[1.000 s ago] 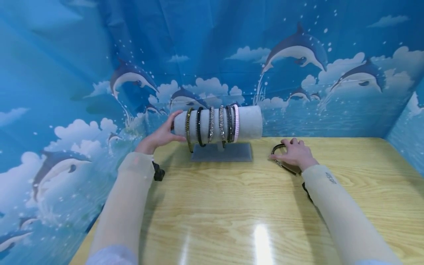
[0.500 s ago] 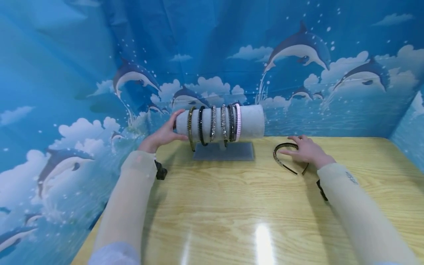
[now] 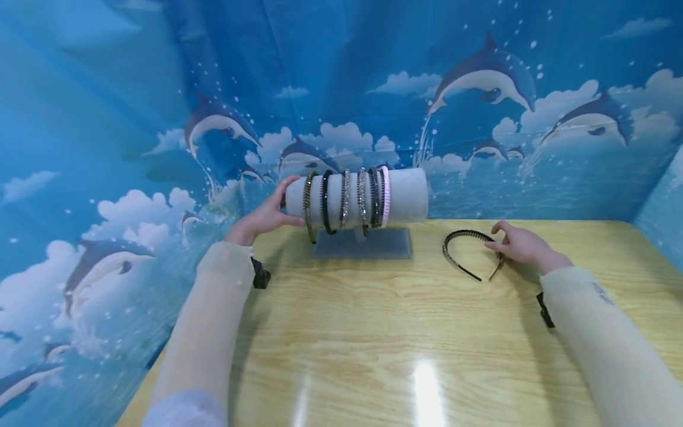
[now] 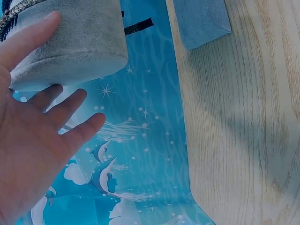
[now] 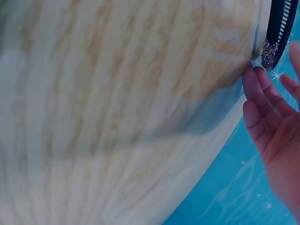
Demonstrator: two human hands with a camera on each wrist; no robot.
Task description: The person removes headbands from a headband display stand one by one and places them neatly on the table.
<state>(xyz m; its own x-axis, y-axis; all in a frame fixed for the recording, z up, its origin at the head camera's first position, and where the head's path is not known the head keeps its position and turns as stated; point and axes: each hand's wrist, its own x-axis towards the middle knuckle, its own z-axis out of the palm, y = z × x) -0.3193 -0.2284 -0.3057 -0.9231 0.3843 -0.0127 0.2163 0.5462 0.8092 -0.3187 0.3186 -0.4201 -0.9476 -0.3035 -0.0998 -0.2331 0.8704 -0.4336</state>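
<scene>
A grey plush roll (image 3: 402, 196) on a flat-based display stand (image 3: 363, 244) carries several headbands (image 3: 344, 198) in gold, black, glittery and pink. My left hand (image 3: 264, 220) grips the roll's left end, thumb across its front; in the left wrist view the other visible fingers spread past the end face. On the table to the right lies a dark headband (image 3: 448, 252) with a toothed inner side, its two ends toward me. My right hand (image 3: 525, 244) is at that headband's right side, thumb tip overlapping the band. In the right wrist view its fingertips (image 5: 252, 77) touch down beside the glittery band.
A wood-grain table (image 3: 341, 332) runs up to a blue dolphin-print backdrop (image 3: 331, 77) behind and at the sides. The stand and the loose headband are both near the table's back edge.
My right hand has moved rightward over the loose headband to its right side, uncovering its curve, while the headband stays nearly in place. My left hand keeps its grip on the roll.
</scene>
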